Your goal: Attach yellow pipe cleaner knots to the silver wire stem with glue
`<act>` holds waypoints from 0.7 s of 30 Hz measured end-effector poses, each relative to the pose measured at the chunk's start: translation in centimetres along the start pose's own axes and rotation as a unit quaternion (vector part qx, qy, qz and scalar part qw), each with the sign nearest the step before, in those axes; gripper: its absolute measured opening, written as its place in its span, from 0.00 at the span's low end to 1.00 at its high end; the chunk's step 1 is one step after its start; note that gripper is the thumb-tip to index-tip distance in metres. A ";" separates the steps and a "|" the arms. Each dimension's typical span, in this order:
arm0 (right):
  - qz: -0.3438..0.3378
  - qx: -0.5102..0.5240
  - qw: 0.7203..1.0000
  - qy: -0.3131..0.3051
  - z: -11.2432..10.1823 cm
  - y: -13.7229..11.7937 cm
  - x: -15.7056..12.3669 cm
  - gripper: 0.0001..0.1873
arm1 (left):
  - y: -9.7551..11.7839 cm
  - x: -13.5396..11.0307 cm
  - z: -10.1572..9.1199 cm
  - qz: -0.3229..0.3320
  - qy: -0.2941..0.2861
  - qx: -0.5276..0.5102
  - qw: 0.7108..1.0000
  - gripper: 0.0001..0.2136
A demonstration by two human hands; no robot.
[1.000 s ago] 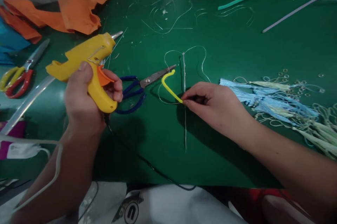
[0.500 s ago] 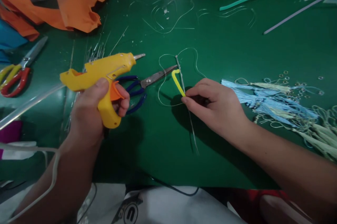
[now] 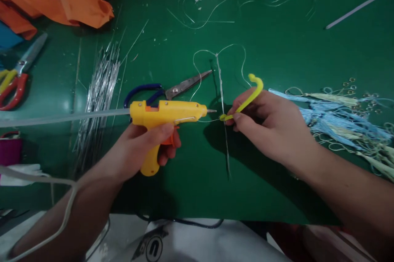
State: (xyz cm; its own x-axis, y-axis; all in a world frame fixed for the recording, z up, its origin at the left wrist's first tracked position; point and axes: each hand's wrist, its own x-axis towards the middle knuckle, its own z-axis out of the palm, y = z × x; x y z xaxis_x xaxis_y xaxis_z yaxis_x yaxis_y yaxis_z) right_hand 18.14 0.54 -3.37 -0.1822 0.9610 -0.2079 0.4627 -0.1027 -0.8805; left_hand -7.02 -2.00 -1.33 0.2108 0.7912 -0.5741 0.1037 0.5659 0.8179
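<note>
**Glue gun nozzle just beside pipe cleaner tip**

The left hand (image 3: 144,147) is closed round one yellow glue gun (image 3: 168,113), held level with its nozzle pointing right. Just beside the nozzle, the right hand (image 3: 271,126) pinches the lower end of one yellow pipe cleaner (image 3: 248,98), which slants up-right above the green surface (image 3: 184,188). Blue-handled scissors (image 3: 181,87) and red-handled scissors (image 3: 18,79) lie beyond.

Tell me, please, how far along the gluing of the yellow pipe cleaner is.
Done: the wire frame lies bent into two loops. In hand: the left hand aims the glue gun at the pipe cleaner end, which the right hand pinches at the frame. Left: no glue shows there yet, and the tassels lie loose.
</note>
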 end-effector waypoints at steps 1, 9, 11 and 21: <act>0.008 0.008 1.000 0.000 -0.1 -0.1 0.0 0.03 | -0.1 0.0 0.2 -0.004 -0.001 -0.007 1.000 0.15; 0.026 0.022 0.999 -0.005 -0.8 -0.5 0.3 0.03 | -0.4 0.1 1.0 -0.029 -0.027 -0.003 0.999 0.17; 0.018 0.022 1.000 -0.008 -0.9 -0.4 0.3 0.03 | -0.4 0.2 1.0 -0.030 -0.026 0.000 0.999 0.17; 0.036 0.045 0.998 -0.009 -0.7 -0.2 0.5 0.05 | -0.7 0.1 0.9 -0.032 -0.022 0.000 0.999 0.17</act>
State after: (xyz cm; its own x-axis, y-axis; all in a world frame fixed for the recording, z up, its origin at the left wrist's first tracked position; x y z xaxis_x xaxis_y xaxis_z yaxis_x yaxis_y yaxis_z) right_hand 18.60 1.19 -2.99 -0.1671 0.9456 -0.2792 0.3962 -0.1949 -0.8972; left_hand -6.21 -2.48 -1.93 0.2457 0.7420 -0.6237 0.1184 0.6157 0.7791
